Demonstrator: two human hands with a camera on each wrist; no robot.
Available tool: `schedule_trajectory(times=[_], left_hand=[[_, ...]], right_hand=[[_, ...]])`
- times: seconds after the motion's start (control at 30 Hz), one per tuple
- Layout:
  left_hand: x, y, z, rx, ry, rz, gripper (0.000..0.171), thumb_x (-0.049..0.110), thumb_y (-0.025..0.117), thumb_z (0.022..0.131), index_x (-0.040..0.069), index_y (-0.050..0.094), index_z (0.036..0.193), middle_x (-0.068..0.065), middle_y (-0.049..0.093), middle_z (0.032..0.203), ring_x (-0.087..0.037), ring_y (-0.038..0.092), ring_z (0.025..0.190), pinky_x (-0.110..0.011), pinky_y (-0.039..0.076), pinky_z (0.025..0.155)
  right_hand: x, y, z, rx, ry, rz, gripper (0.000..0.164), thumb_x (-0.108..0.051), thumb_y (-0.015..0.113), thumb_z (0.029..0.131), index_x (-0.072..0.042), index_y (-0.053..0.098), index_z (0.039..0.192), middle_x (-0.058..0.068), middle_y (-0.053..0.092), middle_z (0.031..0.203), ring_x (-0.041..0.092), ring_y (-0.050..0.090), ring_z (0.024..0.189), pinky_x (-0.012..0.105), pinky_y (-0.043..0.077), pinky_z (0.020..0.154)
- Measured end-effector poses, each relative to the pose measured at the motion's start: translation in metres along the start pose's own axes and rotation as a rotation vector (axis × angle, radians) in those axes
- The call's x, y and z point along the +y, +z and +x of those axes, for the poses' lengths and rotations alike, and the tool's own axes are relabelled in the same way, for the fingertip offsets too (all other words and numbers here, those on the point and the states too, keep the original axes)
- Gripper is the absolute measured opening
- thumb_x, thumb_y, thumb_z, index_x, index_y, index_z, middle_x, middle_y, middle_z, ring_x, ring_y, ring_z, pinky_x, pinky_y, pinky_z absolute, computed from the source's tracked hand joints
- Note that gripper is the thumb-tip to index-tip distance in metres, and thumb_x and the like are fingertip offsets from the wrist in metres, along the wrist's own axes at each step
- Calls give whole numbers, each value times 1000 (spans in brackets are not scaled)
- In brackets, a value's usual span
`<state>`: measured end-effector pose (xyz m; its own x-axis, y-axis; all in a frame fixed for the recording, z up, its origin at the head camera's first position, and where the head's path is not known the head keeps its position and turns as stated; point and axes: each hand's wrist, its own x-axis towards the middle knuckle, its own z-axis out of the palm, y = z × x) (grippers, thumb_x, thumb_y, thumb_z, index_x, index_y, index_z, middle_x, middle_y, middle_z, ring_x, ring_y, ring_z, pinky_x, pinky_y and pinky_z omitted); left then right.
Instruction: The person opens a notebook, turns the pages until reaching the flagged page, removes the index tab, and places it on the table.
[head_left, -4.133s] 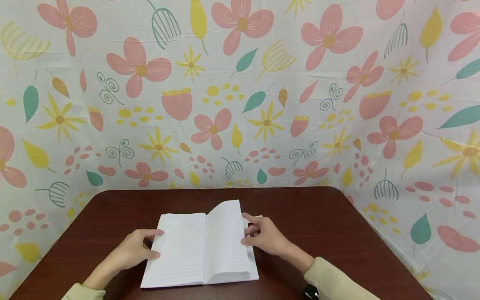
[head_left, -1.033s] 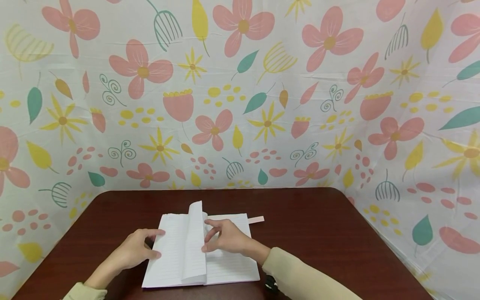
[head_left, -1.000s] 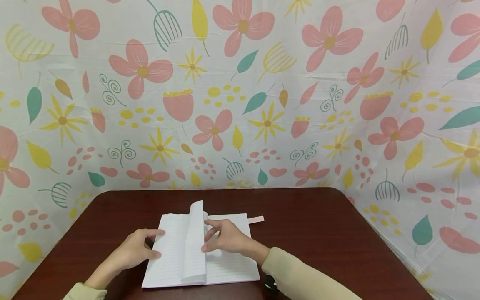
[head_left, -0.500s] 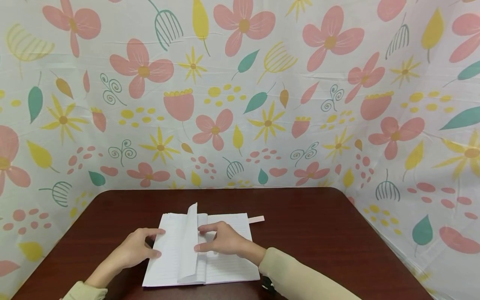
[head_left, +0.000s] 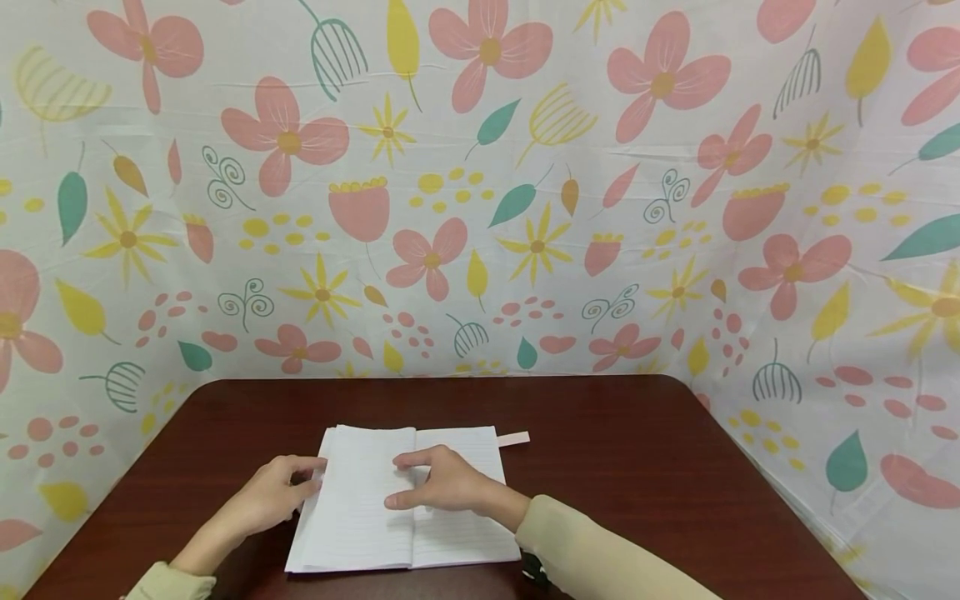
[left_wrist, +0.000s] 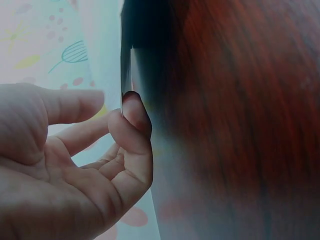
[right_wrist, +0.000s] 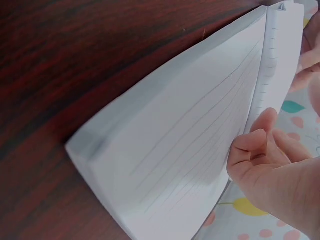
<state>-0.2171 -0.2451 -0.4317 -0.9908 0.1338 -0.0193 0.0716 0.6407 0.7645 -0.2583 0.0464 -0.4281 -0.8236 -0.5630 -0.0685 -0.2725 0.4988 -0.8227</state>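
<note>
An open notebook [head_left: 457, 542] with white lined pages lies on the table. My left hand [head_left: 272, 497] is at its left edge. In the left wrist view the fingers [left_wrist: 136, 145] curl at the page edge, with the thumb apart from them. Over the middle of the notebook is my right hand [head_left: 450, 482], its thumb and index finger spread apart above the left page [head_left: 360, 492] and no page between them. The right wrist view shows several of its fingers [right_wrist: 250, 150] near the spine. The far side of the left hand is hidden.
A pale pink strip [head_left: 513, 438] sticks out from the notebook's upper right edge. The dark reddish-brown table [head_left: 622, 467] surrounds the notebook. Behind the table hangs a floral cloth [head_left: 480, 333], which also lines both sides.
The lifted pages have passed from the right side to the left and now lie flat there. My right hand has moved left and let them go. The left thumb has drawn back slightly.
</note>
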Motion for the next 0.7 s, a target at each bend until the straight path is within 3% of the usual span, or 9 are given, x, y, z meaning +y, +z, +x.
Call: schedule_trajectory(times=[0.13, 0.2, 0.4, 0.57, 0.7], left_hand=[[0, 0, 0, -4, -15, -14, 34, 6, 63, 103, -9, 67, 133, -20, 67, 106, -21, 59, 68, -35, 53, 56], [0, 1, 0, -4, -17, -14, 36, 8, 66, 102, -9, 67, 133, -16, 65, 102, -21, 59, 69, -36, 53, 56], [1, 2, 1, 3, -24, 12, 51, 7, 83, 87, -9, 66, 133, -15, 65, 108, -20, 65, 71, -37, 56, 62], [1, 4, 1, 22, -20, 26, 57, -1, 87, 80, -10, 66, 132, -15, 64, 106, -20, 68, 68, -36, 56, 64], [0, 5, 2, 27, -18, 27, 63, -3, 88, 78, -11, 63, 136, -13, 62, 105, -19, 67, 68, -35, 56, 64]], right_hand=[[1, -1, 0, -7, -4, 21, 61, -26, 92, 83, -11, 71, 138, -4, 70, 133, 14, 58, 98, 30, 47, 92], [1, -1, 0, -7, -8, 26, 60, -24, 93, 82, -11, 72, 137, -3, 70, 133, 14, 58, 96, 29, 47, 89], [0, -1, -1, -3, -14, 42, 58, -18, 92, 82, -12, 72, 136, -1, 70, 132, 14, 59, 87, 28, 49, 84], [0, -1, -1, -13, -23, 57, 58, -17, 91, 84, -10, 71, 138, 2, 70, 133, 11, 57, 63, 25, 48, 67], [1, -3, -2, -20, -40, 62, 58, -16, 90, 85, -9, 70, 139, 4, 70, 134, 10, 57, 59, 23, 46, 61]])
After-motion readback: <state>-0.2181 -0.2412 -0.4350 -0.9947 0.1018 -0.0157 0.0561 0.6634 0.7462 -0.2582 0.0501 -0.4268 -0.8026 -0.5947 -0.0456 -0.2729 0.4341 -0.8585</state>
